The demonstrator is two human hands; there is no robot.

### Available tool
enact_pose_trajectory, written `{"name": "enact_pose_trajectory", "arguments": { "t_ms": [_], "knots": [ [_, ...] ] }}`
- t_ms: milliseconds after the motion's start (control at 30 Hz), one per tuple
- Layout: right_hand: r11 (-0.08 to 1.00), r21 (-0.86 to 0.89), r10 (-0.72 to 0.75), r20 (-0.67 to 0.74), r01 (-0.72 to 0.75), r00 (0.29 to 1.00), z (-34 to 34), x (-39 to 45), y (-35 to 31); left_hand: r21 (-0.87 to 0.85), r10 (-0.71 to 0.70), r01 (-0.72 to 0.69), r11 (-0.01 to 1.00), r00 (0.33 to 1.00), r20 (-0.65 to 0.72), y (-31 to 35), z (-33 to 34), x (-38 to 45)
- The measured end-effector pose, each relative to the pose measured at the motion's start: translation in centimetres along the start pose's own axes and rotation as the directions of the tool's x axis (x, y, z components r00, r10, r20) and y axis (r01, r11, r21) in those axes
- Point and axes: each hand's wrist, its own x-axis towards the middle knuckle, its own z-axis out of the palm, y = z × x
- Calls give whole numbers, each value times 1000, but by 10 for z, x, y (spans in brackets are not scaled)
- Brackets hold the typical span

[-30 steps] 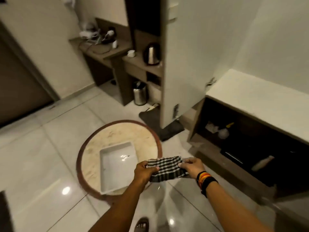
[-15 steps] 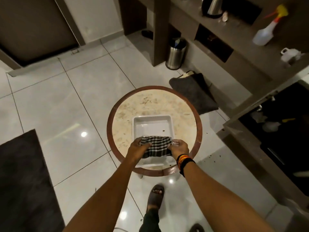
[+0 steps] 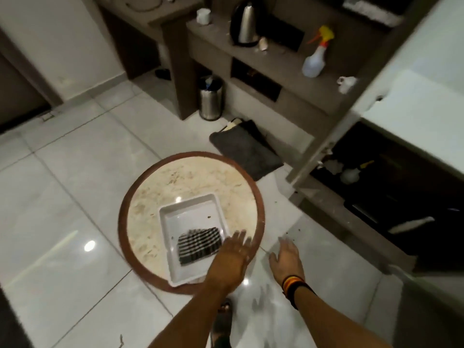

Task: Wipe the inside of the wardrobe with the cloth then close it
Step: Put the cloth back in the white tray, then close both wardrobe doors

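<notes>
The black-and-white checked cloth lies folded in a white rectangular tray on a round marble-topped table. My left hand hovers just right of the cloth, fingers spread, holding nothing. My right hand, with a striped wristband, is over the floor right of the table, also empty and spread. The wardrobe stands open at the right, its dark interior showing, with its pale door swung out.
A steel bin and a dark mat lie beyond the table. The brown shelf unit carries a kettle and a spray bottle. Another spray bottle sits inside the wardrobe. My sandalled foot is below.
Both hands held the cloth before and lowered it into the tray. Now the cloth lies released in the tray and both hands have drawn away to the right, open.
</notes>
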Motion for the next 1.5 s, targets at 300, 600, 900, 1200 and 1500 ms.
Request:
{"name": "enact_pose_trajectory", "arguments": {
  "t_ms": [300,600,900,1200,1500],
  "knots": [
    [957,-247,-32,-611,-153,791,-216,0,117,241,579,-543,805,807,-114,226,-46,150],
    [936,-243,-111,-891,-254,440,-478,-68,170,474,806,-651,592,478,-350,478,-189,201],
    [942,-238,-230,-971,-234,64,-648,-170,142,604,850,-642,473,149,-506,642,-324,168],
    [993,-103,-116,-924,-54,-363,-673,-300,211,656,843,-701,281,-146,-518,768,-340,77],
    [693,373,645,-702,616,-301,-663,-393,326,825,840,-558,-91,-488,-238,882,-317,-35]
  ]
}}
